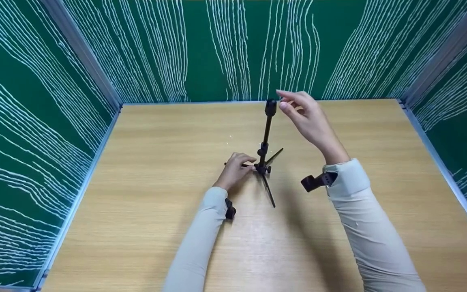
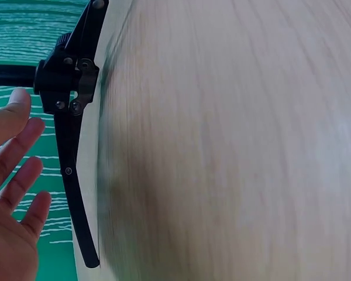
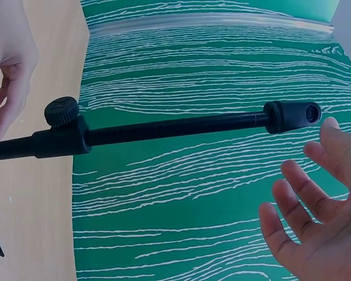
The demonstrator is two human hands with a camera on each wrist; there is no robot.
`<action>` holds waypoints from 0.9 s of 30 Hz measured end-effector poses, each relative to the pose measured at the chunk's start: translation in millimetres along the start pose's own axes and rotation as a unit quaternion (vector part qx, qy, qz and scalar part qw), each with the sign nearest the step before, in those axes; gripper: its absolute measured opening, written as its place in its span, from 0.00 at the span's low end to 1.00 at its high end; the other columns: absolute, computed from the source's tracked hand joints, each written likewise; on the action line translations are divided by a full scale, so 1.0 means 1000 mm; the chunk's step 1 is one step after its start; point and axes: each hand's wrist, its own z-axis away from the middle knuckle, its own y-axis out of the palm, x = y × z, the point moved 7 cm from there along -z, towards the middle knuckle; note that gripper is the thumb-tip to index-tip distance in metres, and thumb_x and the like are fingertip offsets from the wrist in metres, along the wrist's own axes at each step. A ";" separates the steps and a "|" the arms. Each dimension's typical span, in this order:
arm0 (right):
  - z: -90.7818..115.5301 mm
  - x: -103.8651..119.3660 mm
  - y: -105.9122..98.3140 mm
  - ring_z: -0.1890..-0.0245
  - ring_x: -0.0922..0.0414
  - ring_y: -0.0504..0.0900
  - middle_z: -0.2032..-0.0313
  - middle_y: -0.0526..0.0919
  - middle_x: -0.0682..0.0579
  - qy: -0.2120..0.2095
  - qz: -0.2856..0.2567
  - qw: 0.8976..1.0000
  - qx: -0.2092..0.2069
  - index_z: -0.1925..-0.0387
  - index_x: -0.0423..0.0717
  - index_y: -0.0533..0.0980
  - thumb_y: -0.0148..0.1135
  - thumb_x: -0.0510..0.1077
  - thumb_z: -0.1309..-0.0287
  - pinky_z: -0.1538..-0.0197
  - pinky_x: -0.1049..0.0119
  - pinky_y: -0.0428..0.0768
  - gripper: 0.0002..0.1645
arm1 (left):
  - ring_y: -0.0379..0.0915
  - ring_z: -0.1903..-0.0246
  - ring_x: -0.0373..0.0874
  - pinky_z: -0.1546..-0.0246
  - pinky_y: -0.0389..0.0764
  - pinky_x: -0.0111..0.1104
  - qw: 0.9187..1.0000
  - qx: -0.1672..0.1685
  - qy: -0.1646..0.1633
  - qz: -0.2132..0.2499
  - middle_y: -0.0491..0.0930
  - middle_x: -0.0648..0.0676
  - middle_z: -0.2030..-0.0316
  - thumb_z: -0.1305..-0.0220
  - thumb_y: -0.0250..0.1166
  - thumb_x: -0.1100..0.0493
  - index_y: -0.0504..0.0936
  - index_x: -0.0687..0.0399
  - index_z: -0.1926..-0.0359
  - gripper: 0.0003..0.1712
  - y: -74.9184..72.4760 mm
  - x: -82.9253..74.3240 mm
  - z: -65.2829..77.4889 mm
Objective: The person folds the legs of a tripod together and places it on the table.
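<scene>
A small black tripod stand (image 1: 266, 132) stands upright on the table, its legs spread. Beside its base is my left hand (image 1: 235, 168), overlapping one leg in the head view. In the left wrist view the thumb (image 2: 19, 99) points at the leg hub (image 2: 67, 82), and the loosely bent fingers hold nothing. My right hand (image 1: 306, 117) is raised next to the stand's top. Seen from the right wrist, its relaxed fingers are spread and the thumb tip comes right up to the slotted head piece (image 3: 292, 116). Lower on the pole sits a round knob (image 3: 61, 111).
The wooden table (image 1: 148, 202) is walled at the back and sides by green panels (image 1: 201, 52) with white wavy lines. Metal posts (image 1: 87, 48) mark the corners. Small pale specks (image 1: 230, 137) lie behind the left hand. A dark camera (image 1: 314, 182) is strapped to the right wrist.
</scene>
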 end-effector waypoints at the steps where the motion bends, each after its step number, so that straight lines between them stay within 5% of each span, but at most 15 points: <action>1: -0.001 0.001 0.001 0.57 0.63 0.72 0.53 0.75 0.47 -0.002 0.000 1.000 0.002 0.38 0.49 0.72 0.51 0.48 0.31 0.54 0.74 0.72 0.23 | 0.72 0.51 0.52 0.45 0.71 0.39 1.000 0.002 0.003 -0.005 0.84 0.57 0.53 0.41 0.67 0.62 0.83 0.62 0.52 0.15 0.000 0.000 0.000; 6: -0.004 0.006 0.004 0.58 0.63 0.72 0.54 0.75 0.48 -0.011 -0.004 1.000 0.013 0.37 0.48 0.72 0.51 0.45 0.30 0.52 0.73 0.72 0.22 | 0.73 0.52 0.53 0.45 0.71 0.41 1.000 0.008 0.016 -0.025 0.84 0.57 0.55 0.41 0.67 0.63 0.84 0.61 0.53 0.15 0.002 -0.002 -0.002; 27: -0.007 0.016 0.010 0.56 0.55 0.75 0.54 0.75 0.46 -0.025 0.014 0.998 0.049 0.40 0.51 0.75 0.55 0.48 0.33 0.54 0.67 0.74 0.21 | 0.72 0.54 0.48 0.48 0.70 0.39 0.996 0.039 -0.014 -0.080 0.84 0.53 0.57 0.41 0.66 0.59 0.85 0.55 0.53 0.14 0.013 0.001 -0.009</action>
